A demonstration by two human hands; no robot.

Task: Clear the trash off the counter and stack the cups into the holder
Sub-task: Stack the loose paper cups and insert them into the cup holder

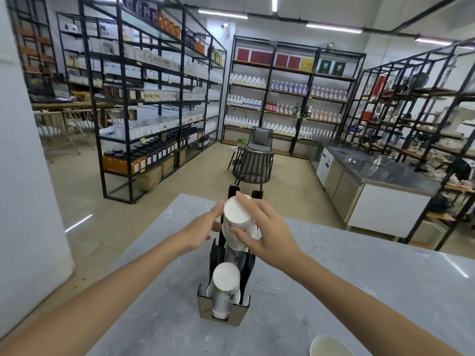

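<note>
White paper cup (326,346) waits at the surface's (359,291) near edge. In the black holder (223,308), mid-surface, one stack (225,289) sits. Beyond, right hand (264,233) grasps an inverted cup (237,218); left hand (203,231) steadies, fingers loose. Keep it aligned, lower gently.

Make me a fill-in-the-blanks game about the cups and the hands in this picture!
1. The right hand grips a white paper cup turned upside ____.
2. The black cup holder stands on a ____ counter.
3. The left hand touches the holder's ____ side.
4. One more cup sits by itself at the counter's bottom ____ corner of the picture.

Missing words: down; grey; left; right
</note>
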